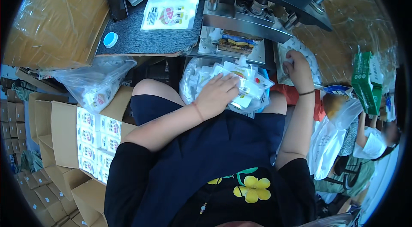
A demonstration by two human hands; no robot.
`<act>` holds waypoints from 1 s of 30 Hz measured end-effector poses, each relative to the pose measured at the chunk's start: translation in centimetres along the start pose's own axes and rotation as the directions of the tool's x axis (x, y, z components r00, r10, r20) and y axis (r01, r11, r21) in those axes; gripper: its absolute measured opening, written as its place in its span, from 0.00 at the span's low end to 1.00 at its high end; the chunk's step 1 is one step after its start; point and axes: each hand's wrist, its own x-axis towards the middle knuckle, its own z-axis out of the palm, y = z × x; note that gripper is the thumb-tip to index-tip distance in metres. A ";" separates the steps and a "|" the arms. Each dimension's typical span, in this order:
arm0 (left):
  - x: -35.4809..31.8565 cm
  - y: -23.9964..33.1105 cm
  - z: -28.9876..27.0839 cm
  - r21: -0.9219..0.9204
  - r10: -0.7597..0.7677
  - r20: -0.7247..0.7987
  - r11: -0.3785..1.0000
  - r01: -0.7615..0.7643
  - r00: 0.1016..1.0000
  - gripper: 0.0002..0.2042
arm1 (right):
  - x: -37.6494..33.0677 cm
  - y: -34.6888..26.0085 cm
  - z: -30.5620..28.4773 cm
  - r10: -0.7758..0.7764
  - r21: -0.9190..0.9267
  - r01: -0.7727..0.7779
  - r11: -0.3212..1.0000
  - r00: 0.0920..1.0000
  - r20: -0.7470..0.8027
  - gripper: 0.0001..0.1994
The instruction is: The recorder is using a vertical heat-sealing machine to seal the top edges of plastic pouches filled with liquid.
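Observation:
A heap of white, flat printed pouches with spouts (251, 82) lies in my lap. Spread across its left part is my left hand (218, 92), palm down with the fingers stretched out over the pouches. My right hand (299, 69) is over a tray of small white pieces (307, 54), right of the metal press (253, 19). Its fingers are curled toward the thumb; whatever is between them is too small to make out. Below the press head, a block with blue and yellow strips (237, 43) sits on the metal plate.
On the dark mat (141, 40) lie flat pouches (169, 12), a phone (116, 1) and a light blue round lid (110, 39). A carton of white packs (92, 139) stands left, beneath a clear plastic bag (96, 83). A green box (367, 81) and another person (369, 141) are at right.

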 end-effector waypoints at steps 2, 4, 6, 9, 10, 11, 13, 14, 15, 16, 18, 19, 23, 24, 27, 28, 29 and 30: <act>-2.9 -2.1 6.3 0.096 -0.078 0.333 0.994 0.048 0.940 0.09 | -0.3 -1.5 0.4 -0.033 -0.005 0.032 0.999 0.995 -0.094 0.13; -4.9 -4.5 11.6 0.176 -0.145 0.651 0.984 0.038 0.745 0.09 | -1.0 -3.2 0.0 0.082 0.070 -0.070 0.995 0.979 -0.186 0.14; -5.5 -5.3 13.3 0.201 -0.167 0.759 0.979 0.018 0.629 0.10 | -1.8 -3.6 0.2 0.089 0.070 -0.077 0.995 0.977 -0.193 0.14; -6.1 -6.0 13.0 0.158 -0.121 0.703 0.987 0.012 0.701 0.09 | -3.1 -4.1 0.1 0.087 0.034 -0.082 0.996 0.977 -0.192 0.13; -5.4 -5.4 11.1 0.075 -0.164 0.651 0.986 0.152 0.741 0.09 | -3.6 -4.1 0.1 0.036 0.081 -0.015 0.997 0.963 -0.265 0.12; -4.6 -4.8 9.4 -0.022 -0.212 0.598 0.960 0.281 0.773 0.10 | -4.1 -4.3 -0.2 -0.012 0.117 0.055 0.992 0.941 -0.339 0.11; -2.1 -2.6 4.5 -0.338 -0.404 0.489 0.729 0.595 0.773 0.12 | -5.2 -5.2 -0.2 0.004 0.245 0.064 0.967 0.964 -0.265 0.10; -0.4 -0.7 1.2 -0.394 -0.503 0.542 0.556 0.732 0.674 0.15 | -5.6 -6.0 -0.2 0.001 0.370 0.071 0.926 0.982 -0.190 0.09; -0.5 -0.2 0.3 -0.499 -0.496 0.476 0.528 0.687 0.726 0.16 | -5.5 -7.6 -0.2 0.027 0.447 0.009 0.894 0.997 -0.073 0.08; -0.3 0.2 -0.1 -0.499 -0.488 0.480 0.531 0.684 0.729 0.16 | -5.2 -8.5 0.2 -0.013 0.491 0.040 0.870 0.998 -0.060 0.08; -0.1 0.8 -1.0 -0.584 -0.502 0.523 0.377 0.718 0.689 0.14 | -4.1 -10.2 1.0 0.024 0.650 0.017 0.759 0.998 -0.054 0.08; 0.1 1.3 -1.6 -0.582 -0.505 0.520 0.381 0.718 0.689 0.14 | -3.6 -10.4 0.8 0.021 0.653 0.022 0.757 0.998 -0.057 0.08; -0.1 1.8 -2.5 -0.707 -0.362 0.653 0.026 0.707 0.666 0.17 | -2.3 -10.8 0.0 -0.251 0.381 0.270 0.884 0.963 -0.100 0.08; -0.1 2.3 -2.9 -0.733 -0.317 0.664 -0.095 0.674 0.677 0.17 | -2.3 -10.7 -0.1 -0.272 0.358 0.263 0.896 0.962 -0.026 0.09; 0.6 2.9 -4.0 -0.694 -0.224 0.720 -0.217 0.686 0.657 0.18 | -1.5 -10.7 -1.0 -0.323 0.390 0.258 0.884 0.940 0.111 0.10; 0.7 2.9 -4.0 -0.677 -0.184 0.735 -0.259 0.689 0.652 0.18 | -1.3 -10.5 -1.1 -0.371 0.428 0.273 0.862 0.914 0.165 0.10; 0.3 2.7 -3.5 -0.664 -0.152 0.740 -0.317 0.677 0.655 0.17 | -1.2 -9.9 -1.0 -0.374 0.429 0.273 0.861 0.911 0.172 0.10; 0.4 2.3 -3.2 -0.664 -0.148 0.740 -0.321 0.676 0.657 0.17 | -1.1 -8.8 -1.2 -0.274 0.234 0.247 0.940 0.957 0.095 0.09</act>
